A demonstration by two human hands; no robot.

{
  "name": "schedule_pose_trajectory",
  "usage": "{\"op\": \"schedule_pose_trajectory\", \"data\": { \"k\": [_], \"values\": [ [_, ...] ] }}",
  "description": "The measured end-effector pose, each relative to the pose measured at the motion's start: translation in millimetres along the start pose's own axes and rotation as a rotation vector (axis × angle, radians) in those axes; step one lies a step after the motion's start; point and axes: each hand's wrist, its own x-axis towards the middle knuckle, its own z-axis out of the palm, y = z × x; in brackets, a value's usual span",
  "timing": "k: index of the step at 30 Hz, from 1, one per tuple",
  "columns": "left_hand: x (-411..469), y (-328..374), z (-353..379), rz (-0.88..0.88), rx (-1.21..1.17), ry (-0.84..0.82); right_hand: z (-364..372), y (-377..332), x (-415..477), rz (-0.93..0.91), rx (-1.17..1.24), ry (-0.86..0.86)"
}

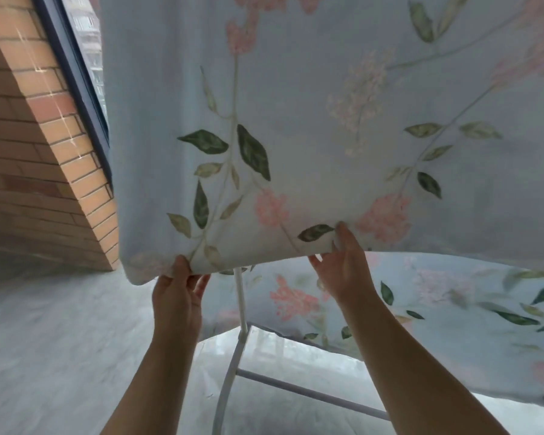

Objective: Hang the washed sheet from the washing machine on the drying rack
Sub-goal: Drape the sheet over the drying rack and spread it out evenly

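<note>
The step in hand appears to be straightening: your left hand (178, 288) and right hand (343, 265) pinch the hem of the pale-blue floral fabric sheet (296, 120) draped over the white tubular metal drying rack (241, 296). Next, pull it evenly toward 6 o'clock.

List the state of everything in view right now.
Pale blue floral sheet: hanging, lower edge lifted.
White metal-tube drying rack: upright, mostly covered by sheet.
Left hand: pinches sheet's lower edge near corner.
Right hand: pinches same edge.
</note>
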Motion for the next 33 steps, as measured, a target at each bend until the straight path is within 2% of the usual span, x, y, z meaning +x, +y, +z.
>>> {"op": "schedule_pose_trajectory", "data": {
  "k": [6,11,21,24,28,33],
  "values": [
    [29,-9,-16,0.045,0.107,0.068,-16,10,6,-0.147,-0.203,0.055],
    [38,-36,-28,-0.018,0.195,0.081,-46,17,0,-0.146,-0.301,0.109],
    [50,-67,-47,-0.078,0.287,0.062,-86,37,-5,-0.096,-0.330,0.157],
    [48,-69,-53,-0.138,0.204,0.006,-90,39,-6,-0.084,-0.304,0.169],
    [52,-53,-66,-0.160,-0.066,-0.019,-85,55,-12,0.020,-0.269,0.134],
    [50,-47,-83,-0.142,-0.044,0.014,-59,82,-15,0.060,-0.322,-0.026]
  ]
}}
